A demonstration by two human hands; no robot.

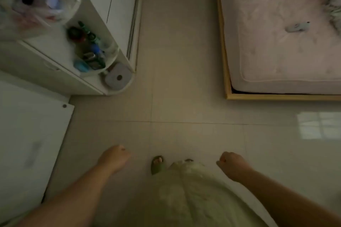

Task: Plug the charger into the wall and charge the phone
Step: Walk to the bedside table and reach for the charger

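Observation:
A pale blue-grey phone [297, 26] lies flat on the pink mattress [276, 51] at the upper right, far from both hands. My left hand [115, 157] hangs over the tiled floor at lower left, fingers curled into a loose fist with nothing in it. My right hand [231, 162] is at lower right, also closed in a fist and holding nothing. No charger or wall socket shows in this view.
A white shelf unit [96, 79] at the left holds bottles, a plastic bag and a grey round device. A white panel [27, 143] fills the lower left. The wooden bed frame [224, 61] borders the tiled floor [175, 79]. A foot in a green slipper [157, 164] stands below.

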